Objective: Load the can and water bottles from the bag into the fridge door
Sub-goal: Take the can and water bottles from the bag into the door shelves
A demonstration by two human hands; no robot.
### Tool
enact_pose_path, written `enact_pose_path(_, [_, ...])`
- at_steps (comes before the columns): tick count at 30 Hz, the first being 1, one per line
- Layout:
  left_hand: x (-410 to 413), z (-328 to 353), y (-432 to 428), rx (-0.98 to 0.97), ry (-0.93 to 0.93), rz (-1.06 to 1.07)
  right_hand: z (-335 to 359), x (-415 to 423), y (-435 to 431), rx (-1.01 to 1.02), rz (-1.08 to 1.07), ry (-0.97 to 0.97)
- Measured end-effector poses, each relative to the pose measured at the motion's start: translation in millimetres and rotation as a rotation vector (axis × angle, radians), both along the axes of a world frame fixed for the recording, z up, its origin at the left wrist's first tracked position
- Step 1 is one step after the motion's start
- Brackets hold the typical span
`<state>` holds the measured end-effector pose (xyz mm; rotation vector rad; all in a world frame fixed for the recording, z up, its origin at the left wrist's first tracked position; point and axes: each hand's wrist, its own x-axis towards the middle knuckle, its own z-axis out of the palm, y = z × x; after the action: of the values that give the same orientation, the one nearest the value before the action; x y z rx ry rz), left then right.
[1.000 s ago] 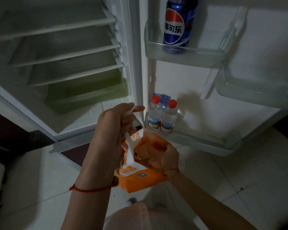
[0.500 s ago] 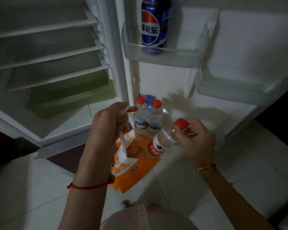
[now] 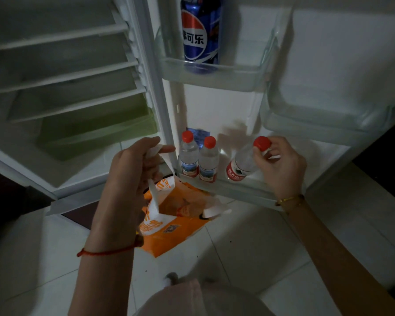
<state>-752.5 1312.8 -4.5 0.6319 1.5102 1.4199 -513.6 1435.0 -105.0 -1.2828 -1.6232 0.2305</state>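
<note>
A blue cola can [image 3: 200,39] stands in the upper door shelf [image 3: 214,78]. Two red-capped water bottles [image 3: 198,159] stand upright at the left end of the bottom door shelf [image 3: 240,192]. My right hand [image 3: 279,165] grips a third water bottle [image 3: 243,164] by its red cap, tilted, its base down inside the bottom shelf to the right of the pair. My left hand [image 3: 132,169] holds the white handle of the orange bag [image 3: 169,222], which hangs open just above the floor in front of the fridge.
The fridge body stands open on the left with white shelves and a green drawer [image 3: 96,133]. A second clear door bin [image 3: 324,119] juts out at the right. White tiled floor [image 3: 249,247] lies below; my knee is at the bottom edge.
My right hand drew the bottle out of the bag and carried it right and up into the bottom door shelf. My left hand kept its hold on the bag handle.
</note>
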Motion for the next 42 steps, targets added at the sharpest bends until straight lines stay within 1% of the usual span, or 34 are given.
enact_pose_path(6, [5.2, -0.9, 0.8, -0.026, -0.024, -0.003, -24.8, -13.2, 24.8, -0.080, 0.067, -0.099])
enact_pose_path(11, [9.2, -5.7, 1.9, -0.048, -0.002, -0.032, -38.7, -20.3, 33.3, -0.132, 0.078, -0.192])
enact_pose_path(19, [17.9, -7.3, -4.0, -0.054, -0.019, -0.052, -41.5, -33.3, 29.1, -0.213, 0.085, -0.257])
enact_pose_path(22, [21.9, -5.9, -5.6, -0.055, -0.044, -0.065, -33.1, -36.8, 19.9, -0.219, 0.076, -0.219])
enact_pose_path(24, [24.3, -4.8, -6.7, -0.057, -0.049, -0.069, -29.2, -35.8, 0.6, -0.118, 0.047, -0.152])
enact_pose_path(25, [24.7, -4.5, -7.3, -0.055, -0.049, -0.069, -29.7, -35.1, -13.3, -0.027, 0.070, -0.113])
enact_pose_path(26, [25.1, -4.4, -7.7, -0.052, -0.050, -0.071, -33.8, -34.0, -28.1, 0.046, 0.149, -0.090])
enact_pose_path(27, [25.1, -4.4, -8.1, -0.051, -0.050, -0.075, -41.5, -32.6, -41.9, 0.075, 0.275, -0.111])
enact_pose_path(28, [25.3, -4.5, -8.0, -0.048, -0.053, -0.082, -51.4, -31.9, -54.3, 0.055, 0.422, -0.186])
enact_pose_path(29, [25.5, -4.6, -8.4, -0.045, -0.054, -0.087, -61.8, -32.0, -63.8, -0.031, 0.555, -0.313])
enact_pose_path(30, [26.1, -4.6, -8.9, -0.041, -0.052, -0.090, -74.0, -33.2, -69.9, -0.162, 0.655, -0.437])
enact_pose_path(31, [26.5, -4.6, -9.5, -0.038, -0.045, -0.090, -86.7, -34.9, -73.4, -0.330, 0.713, -0.514])
enact_pose_path(32, [26.8, -4.6, -10.3, -0.035, -0.038, -0.090, -99.0, -37.4, -73.1, -0.478, 0.755, -0.523])
enact_pose_path(34, [26.6, -5.0, -11.8, -0.034, -0.031, -0.094, -117.8, -40.9, -69.1, -0.663, 0.753, -0.510])
enact_pose_path(36, [26.9, -6.0, -12.9, -0.039, -0.033, -0.109, -137.0, -41.7, -63.3, -0.781, 0.720, -0.600])
enact_pose_path(38, [27.8, -7.2, -13.3, -0.040, -0.035, -0.117, -149.2, -43.4, -57.9, -0.850, 0.663, -0.752])
enact_pose_path(40, [28.4, -7.8, -14.2, -0.043, -0.033, -0.115, -133.0, -47.1, -61.5, -0.954, 0.655, -0.791])
enact_pose_path(41, [28.5, -7.9, -14.6, -0.044, -0.031, -0.113, -122.3, -47.7, -62.2, -1.023, 0.689, -0.779])
enact_pose_path(42, [28.4, -8.2, -15.1, -0.045, -0.030, -0.111, -108.9, -48.8, -61.9, -1.111, 0.750, -0.723])
